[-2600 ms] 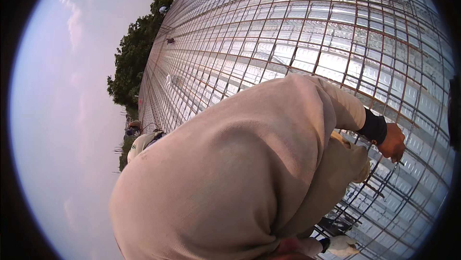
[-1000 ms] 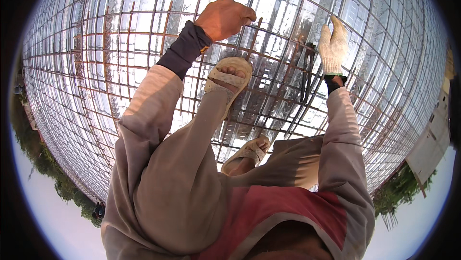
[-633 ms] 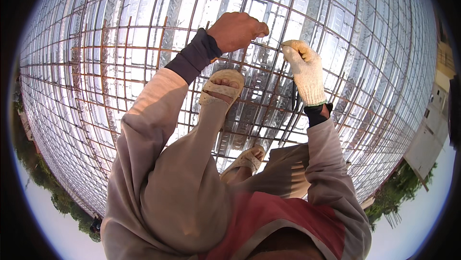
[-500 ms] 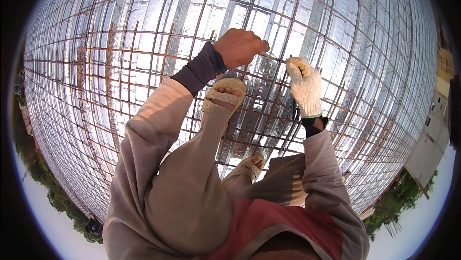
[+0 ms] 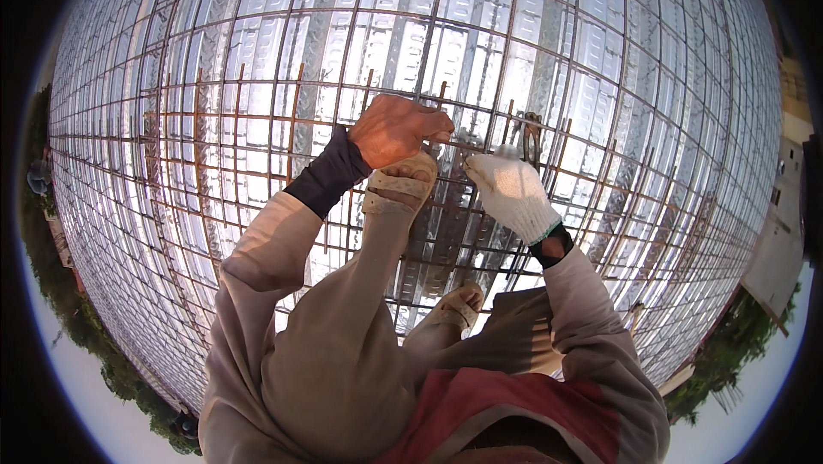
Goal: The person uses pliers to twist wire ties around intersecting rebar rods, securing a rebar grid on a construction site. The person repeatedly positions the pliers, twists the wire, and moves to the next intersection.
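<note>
My bare left hand (image 5: 396, 128) is closed, with thumb and forefinger pinched together above the steel bars (image 5: 330, 84). Whatever lies in that pinch is too small to make out. To its right, my right hand (image 5: 514, 197) wears a white knitted glove and is closed, its fingertips pointing at the left hand. A dark metal tool with two arms, like pincers (image 5: 532, 137), sticks out past the glove's knuckles; the glove hides the rest. Both hands hover close over the crossing bars, a small gap apart.
Rusty bars form a grid over shiny ribbed metal decking (image 5: 467, 44). My sandalled foot (image 5: 401, 185) stands just below the left hand, the other sandal (image 5: 459, 303) further back. Short bar ends (image 5: 300, 78) stick out at left. Trees and a pale building (image 5: 776, 245) lie beyond the edges.
Both hands have come lower in the view, and the gloved right hand has turned and swung left toward the left hand. The tool's arms now show beyond the glove instead of below it.
</note>
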Motion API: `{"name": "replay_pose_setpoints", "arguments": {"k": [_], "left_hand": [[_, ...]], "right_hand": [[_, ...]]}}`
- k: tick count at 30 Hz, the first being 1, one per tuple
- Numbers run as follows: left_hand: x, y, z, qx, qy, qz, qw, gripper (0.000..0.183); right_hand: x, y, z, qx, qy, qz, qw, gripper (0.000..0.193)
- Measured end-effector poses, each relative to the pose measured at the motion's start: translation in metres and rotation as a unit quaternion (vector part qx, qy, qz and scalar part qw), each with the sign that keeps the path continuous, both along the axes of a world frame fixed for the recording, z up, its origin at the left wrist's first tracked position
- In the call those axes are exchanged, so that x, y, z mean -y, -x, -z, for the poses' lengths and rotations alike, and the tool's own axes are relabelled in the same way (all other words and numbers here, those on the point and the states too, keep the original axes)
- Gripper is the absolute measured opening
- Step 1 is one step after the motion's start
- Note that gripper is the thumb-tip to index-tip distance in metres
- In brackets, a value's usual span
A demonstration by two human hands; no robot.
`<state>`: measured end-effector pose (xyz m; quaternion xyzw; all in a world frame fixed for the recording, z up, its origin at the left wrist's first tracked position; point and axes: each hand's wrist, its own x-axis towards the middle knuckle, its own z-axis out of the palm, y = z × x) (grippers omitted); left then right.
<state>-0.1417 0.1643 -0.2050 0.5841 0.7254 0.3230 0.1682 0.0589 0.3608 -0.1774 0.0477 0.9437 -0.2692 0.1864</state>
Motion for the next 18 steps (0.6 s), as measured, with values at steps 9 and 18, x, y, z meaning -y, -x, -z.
{"name": "replay_pose_setpoints", "arguments": {"k": [9,18], "left_hand": [[0.006,-0.008,-0.015,-0.052,0.012,0.114,0.992,0.026],[0.021,0.011,0.018,-0.163,0.093,0.094,0.978,0.024]], "right_hand": [[-0.018,0.000,-0.005,-0.054,0.052,0.098,0.992,0.024],[-0.021,0.006,-0.028,-0.009,0.167,0.186,0.968,0.027]]}}
